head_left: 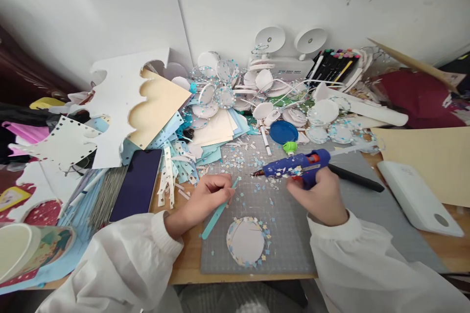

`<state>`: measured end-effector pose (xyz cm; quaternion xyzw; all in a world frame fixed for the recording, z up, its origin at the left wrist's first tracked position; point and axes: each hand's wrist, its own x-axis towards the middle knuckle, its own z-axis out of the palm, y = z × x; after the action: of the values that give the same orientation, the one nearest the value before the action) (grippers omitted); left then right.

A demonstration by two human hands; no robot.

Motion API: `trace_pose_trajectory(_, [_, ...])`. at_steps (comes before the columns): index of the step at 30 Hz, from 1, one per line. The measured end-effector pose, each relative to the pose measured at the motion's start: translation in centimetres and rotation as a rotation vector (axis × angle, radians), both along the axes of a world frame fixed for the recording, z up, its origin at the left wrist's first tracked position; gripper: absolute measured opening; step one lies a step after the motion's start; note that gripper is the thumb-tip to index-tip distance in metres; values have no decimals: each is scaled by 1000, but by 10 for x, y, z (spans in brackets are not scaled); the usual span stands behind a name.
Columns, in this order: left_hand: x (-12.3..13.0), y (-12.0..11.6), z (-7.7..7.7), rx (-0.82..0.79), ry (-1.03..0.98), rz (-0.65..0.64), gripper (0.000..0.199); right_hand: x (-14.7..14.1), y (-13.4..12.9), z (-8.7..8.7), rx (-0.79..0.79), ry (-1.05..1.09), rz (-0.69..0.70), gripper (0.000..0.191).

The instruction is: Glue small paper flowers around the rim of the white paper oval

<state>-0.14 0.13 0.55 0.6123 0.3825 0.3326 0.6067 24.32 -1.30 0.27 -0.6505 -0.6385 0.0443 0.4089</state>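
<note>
Disc [246, 242] nr mat [290, 242] frt edge

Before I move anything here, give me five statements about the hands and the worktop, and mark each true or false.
1. The right hand holds a blue glue gun. True.
2. The left hand is empty. False: the left hand holds a teal stick.
3. A round white piece edged with small stars lies on the grey mat. True.
4. The dark phone lies to the right of the grey mat. False: the dark phone lies to its left.
5. The nozzle of the blue glue gun touches the round white piece. False: the two are apart, with the nozzle farther back.
</note>
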Motion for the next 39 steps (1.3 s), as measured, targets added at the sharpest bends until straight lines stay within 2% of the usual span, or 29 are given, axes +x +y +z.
trace_pose_trajectory(3, [0,0,0,2,5,-6,36,-9,0,-12,-5,19,68,19])
trace_pose_trajectory(8, [0,0,-1,19,16,-16,36,-13,-1,-24,-39,86,38,19])
trace_pose_trajectory(33, [1,0,-3,19,-19,-31,32,-9,-2,-24,-37,-5,41,23])
trace_pose_trajectory(39, [1,0,-3,27,-23,-50,32,-7,-2,-26,-19,-24,47,18])
